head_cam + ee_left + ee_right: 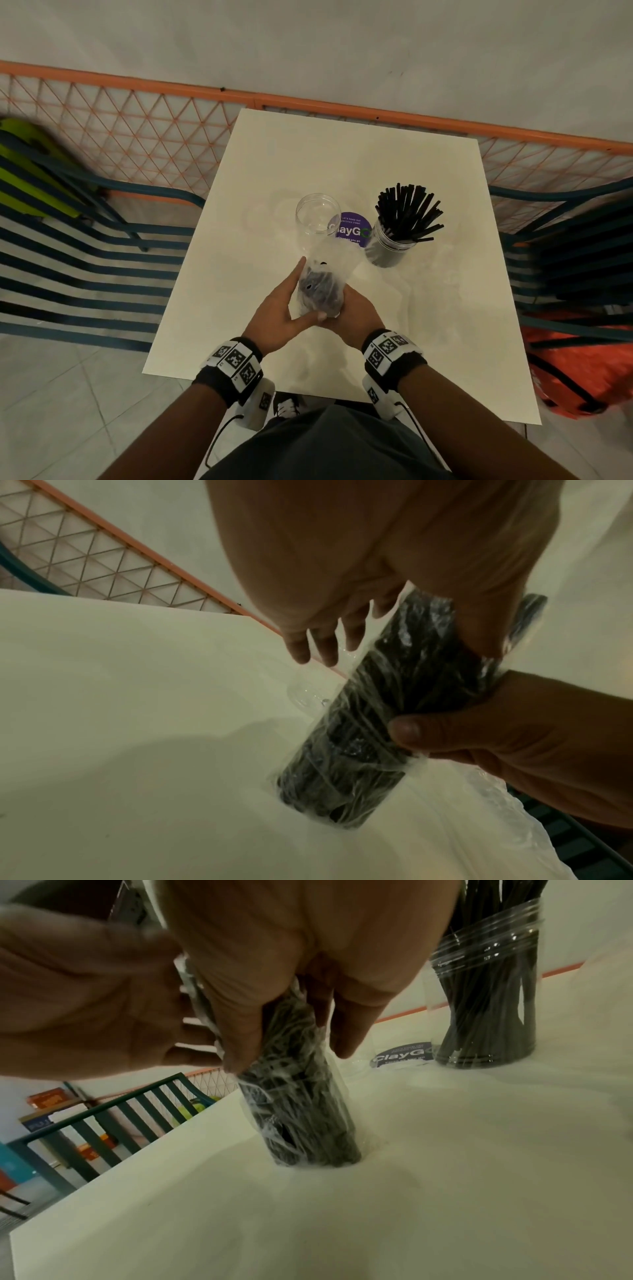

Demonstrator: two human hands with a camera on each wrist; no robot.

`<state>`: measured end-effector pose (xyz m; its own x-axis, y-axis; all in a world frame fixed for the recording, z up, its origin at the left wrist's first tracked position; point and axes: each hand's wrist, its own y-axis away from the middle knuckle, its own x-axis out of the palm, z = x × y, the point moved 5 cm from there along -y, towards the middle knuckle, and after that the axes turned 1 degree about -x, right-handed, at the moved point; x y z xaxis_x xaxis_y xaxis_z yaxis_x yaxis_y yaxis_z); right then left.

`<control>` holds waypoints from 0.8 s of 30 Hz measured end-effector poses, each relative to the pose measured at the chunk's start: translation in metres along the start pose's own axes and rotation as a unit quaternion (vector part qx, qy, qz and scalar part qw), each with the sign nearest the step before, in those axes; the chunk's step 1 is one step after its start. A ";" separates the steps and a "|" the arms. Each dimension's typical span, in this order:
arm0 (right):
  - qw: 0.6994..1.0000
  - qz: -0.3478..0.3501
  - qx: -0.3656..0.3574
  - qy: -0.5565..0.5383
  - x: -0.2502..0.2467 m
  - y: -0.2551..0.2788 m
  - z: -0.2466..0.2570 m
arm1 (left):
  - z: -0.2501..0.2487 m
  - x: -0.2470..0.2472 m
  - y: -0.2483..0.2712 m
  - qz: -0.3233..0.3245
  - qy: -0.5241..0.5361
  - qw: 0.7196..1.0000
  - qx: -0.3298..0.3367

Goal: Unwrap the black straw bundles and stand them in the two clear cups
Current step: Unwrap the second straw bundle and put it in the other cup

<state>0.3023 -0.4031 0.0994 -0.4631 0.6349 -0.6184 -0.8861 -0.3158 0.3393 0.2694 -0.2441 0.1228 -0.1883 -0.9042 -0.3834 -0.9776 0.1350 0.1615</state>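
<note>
Both wrists, banded with black-and-white marker tags, reach over the near edge of the white counter (212,308). On the left, the left hand (277,315) lies along the wrapped straw bundle (320,291), fingers straight against the plastic, thumb pressing its near end. That bundle, black straws in clear wrap, stands nearly upright with its lower end on the counter, between the two hands. On its right side, the right hand (356,315) has its grip clamped round the bundle, thumb and fingers curled on the wrap. Beyond the hands stands an empty clear cup (317,219), then a purple round sticker (352,229), and furthest right a second clear cup (390,248) filled with loose black straws (407,212) standing fanned out.
</note>
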 end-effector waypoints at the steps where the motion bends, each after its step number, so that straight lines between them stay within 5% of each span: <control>1: 1.000 0.005 0.004 0.003 0.001 0.000 0.000 | -0.001 0.000 0.000 0.003 0.002 1.000 0.000; 7: 0.999 0.006 -0.034 -0.012 -0.005 0.000 0.010 | 0.010 0.006 -0.003 0.005 -0.068 0.997 -0.023; 12: 0.986 0.011 -0.073 -0.148 -0.013 0.003 0.010 | 0.016 0.013 -0.009 -0.005 -0.092 0.995 -0.034; 24: 0.991 0.031 0.058 -0.112 0.012 -0.020 -0.029 | 0.035 0.038 -0.017 0.062 -0.121 0.986 -0.097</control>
<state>0.3135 -0.4094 0.0649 -0.4888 0.7620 -0.4247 -0.8418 -0.2842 0.4590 0.2760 -0.2664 0.0732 -0.3459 -0.7585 -0.5523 -0.9136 0.1382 0.3823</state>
